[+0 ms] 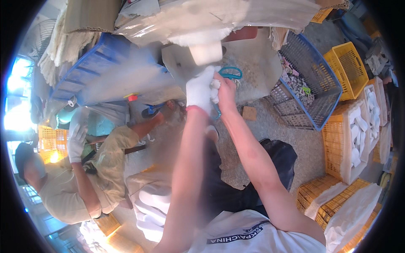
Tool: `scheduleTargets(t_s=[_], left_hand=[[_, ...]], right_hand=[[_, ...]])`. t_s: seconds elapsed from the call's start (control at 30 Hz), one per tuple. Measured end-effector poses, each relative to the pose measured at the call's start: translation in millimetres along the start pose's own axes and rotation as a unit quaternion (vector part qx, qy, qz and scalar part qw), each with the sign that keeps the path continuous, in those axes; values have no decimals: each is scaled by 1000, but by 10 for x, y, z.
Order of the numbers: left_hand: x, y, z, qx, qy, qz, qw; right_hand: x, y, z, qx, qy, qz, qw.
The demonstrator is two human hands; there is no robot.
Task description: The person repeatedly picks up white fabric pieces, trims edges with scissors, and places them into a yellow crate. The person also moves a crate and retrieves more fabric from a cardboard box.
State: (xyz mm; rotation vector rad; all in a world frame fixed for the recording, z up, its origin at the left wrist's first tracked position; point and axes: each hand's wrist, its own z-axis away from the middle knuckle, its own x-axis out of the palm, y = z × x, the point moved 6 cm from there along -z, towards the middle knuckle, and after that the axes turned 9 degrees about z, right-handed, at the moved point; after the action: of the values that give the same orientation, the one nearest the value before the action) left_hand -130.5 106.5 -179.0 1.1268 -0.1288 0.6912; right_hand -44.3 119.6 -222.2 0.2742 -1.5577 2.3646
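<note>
My left hand (200, 89) wears a white glove with a pinkish cuff, and its fingers are closed; what they hold is hidden. Pressed against it is my bare right hand (228, 93), with fingers curled on a small white, soft-looking piece (216, 87) between the two hands. Whether that piece is separate or part of the glove cannot be told. Scissors with teal handles (231, 73) show just beyond my right fingers, and a blue loop (217, 113) pokes out below the hands. Just past my hands a smooth white block-like piece (206, 53) juts from a fluffy white edge.
A plastic-covered bench edge (168, 25) crosses the top. At right stand a blue-rimmed crate (327, 80) of scraps, a yellow crate (348, 71) and baskets of white pieces (358, 130). A small tan block (249, 113) lies on the floor. A gloved co-worker (76, 181) sits at left beside a blue bin (105, 67).
</note>
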Motion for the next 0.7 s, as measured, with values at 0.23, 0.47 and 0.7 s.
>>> scheduleTargets(t_s=[0.23,0.47,0.7], left_hand=[[40,-52,-21,-1,8,27,1000],[4,-107,-29,-7,34,40,999],[12,-130,-26,-3,29,19,999]], right_hand=[[-67,-50,-2,-34,-3,33,999],[-55,-61,-61,-74,43,184,979],[-74,-25,-20,-38,-3,42,998]])
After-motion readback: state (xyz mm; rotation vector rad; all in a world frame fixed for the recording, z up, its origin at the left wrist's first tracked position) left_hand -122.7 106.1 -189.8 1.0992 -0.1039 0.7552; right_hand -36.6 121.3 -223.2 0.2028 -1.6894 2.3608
